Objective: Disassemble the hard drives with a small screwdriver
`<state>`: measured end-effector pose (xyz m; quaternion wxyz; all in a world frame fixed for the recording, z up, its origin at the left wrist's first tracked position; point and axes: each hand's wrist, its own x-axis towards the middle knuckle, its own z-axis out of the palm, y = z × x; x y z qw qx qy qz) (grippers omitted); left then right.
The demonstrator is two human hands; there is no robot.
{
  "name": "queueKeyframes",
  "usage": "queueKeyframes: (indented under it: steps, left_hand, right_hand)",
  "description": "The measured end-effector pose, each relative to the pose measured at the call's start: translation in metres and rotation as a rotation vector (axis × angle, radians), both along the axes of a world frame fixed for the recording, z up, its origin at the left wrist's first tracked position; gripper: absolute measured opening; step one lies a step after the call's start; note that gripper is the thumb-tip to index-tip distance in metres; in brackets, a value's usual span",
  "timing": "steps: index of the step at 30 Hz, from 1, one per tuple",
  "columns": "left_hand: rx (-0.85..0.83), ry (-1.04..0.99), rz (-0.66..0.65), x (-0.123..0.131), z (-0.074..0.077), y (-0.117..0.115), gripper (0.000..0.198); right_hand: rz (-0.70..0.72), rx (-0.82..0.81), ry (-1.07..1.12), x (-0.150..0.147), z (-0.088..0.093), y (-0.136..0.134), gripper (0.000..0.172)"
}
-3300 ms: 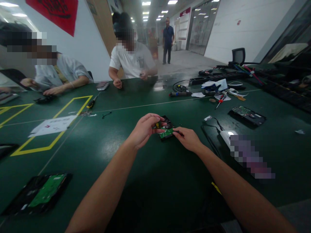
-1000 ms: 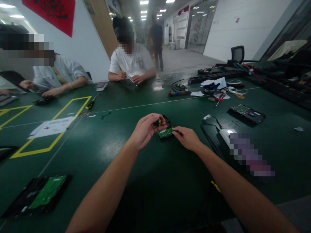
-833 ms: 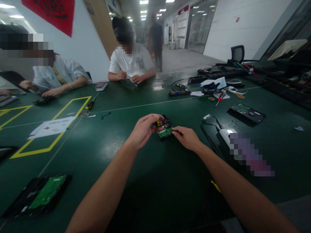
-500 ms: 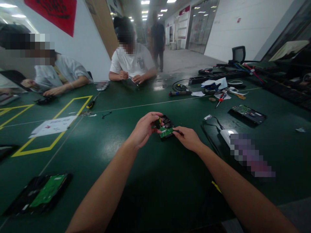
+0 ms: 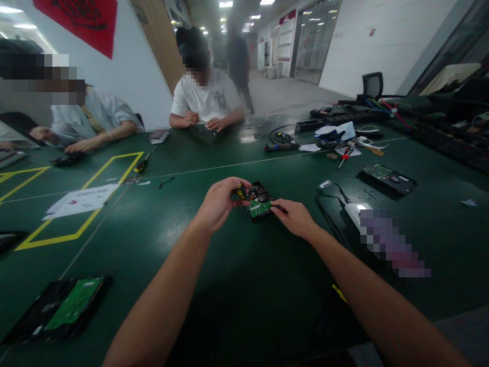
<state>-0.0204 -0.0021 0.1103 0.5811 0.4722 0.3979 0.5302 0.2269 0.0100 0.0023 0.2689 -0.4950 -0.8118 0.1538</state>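
A small black hard drive (image 5: pixel 262 192) with a green circuit board (image 5: pixel 259 208) lies on the dark green table in front of me. My left hand (image 5: pixel 220 203) is closed around a yellow-and-black screwdriver (image 5: pixel 240 191) at the drive's left side. Its shaft and tip are hard to see. My right hand (image 5: pixel 295 216) pinches the right edge of the drive by the board, thumb and fingers together. A dark patch shows between these fingers, too small to make out.
Another hard drive (image 5: pixel 387 179) lies right, a larger one (image 5: pixel 72 306) front left. A white device (image 5: pixel 357 214) with a cable sits beside my right forearm. Farther off are a red screwdriver (image 5: pixel 346 158), white gloves (image 5: pixel 336 131) and a yellow-black screwdriver (image 5: pixel 142 164). Two people work across the table.
My left hand has shifted slightly left with the screwdriver, whose handle now shows more and leans differently. My right hand stays at the drive. A person in the background has walked left.
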Motion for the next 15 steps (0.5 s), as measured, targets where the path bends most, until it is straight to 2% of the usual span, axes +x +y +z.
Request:
queueKeyframes:
  steps: [10, 15]
  left_hand:
    - [-0.004, -0.087, -0.139, 0.013, -0.003, -0.007, 0.014]
    - [-0.011, -0.112, -0.129, 0.013, -0.005, -0.005, 0.018]
  right_hand:
    - [-0.004, 0.001, -0.011, 0.000, 0.001, 0.000, 0.030]
    - [-0.007, -0.004, -0.021, 0.000, 0.001, 0.000, 0.030]
